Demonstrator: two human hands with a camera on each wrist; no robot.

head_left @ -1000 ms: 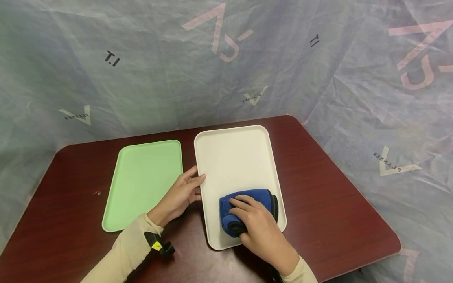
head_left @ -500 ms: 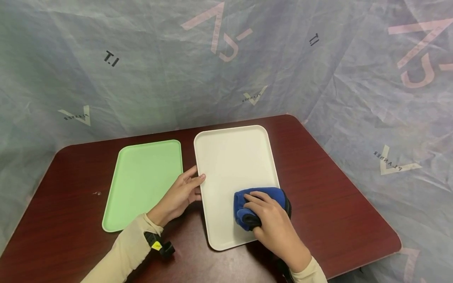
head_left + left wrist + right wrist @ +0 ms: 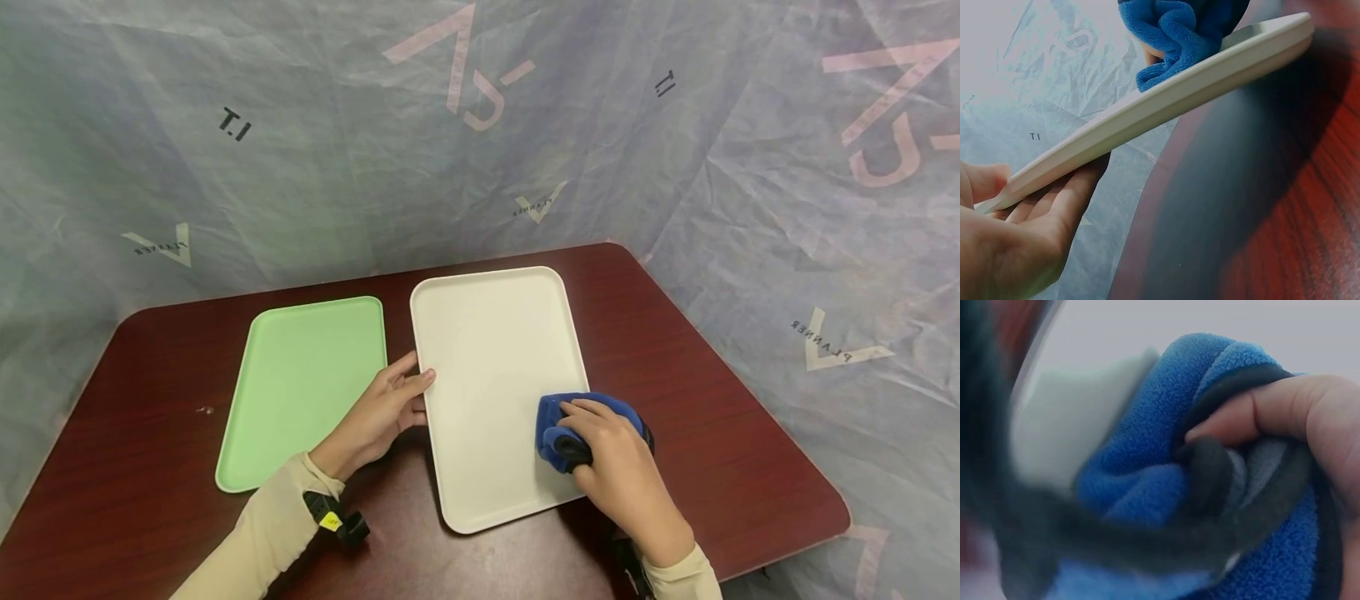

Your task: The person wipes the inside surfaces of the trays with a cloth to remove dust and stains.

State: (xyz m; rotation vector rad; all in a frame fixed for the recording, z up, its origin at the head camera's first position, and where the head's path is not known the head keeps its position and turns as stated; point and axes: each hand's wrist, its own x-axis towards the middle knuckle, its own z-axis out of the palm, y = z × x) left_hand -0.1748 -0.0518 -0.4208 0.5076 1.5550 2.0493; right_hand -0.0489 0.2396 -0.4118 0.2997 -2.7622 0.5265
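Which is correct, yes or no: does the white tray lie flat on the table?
No, the left wrist view shows the left grip holding the white tray by its edge, raised above the table.

We see fuzzy pile against smooth plastic.
The cloth [image 3: 1147,428] looks like plush towelling with flatter dark edging [image 3: 1238,381]; the white tray [image 3: 495,358] and green tray [image 3: 307,383] look like matt plastic; the surface [image 3: 697,433] shows slightly glossy wood grain; the sheet [image 3: 300,200] looks thin, crinkled.
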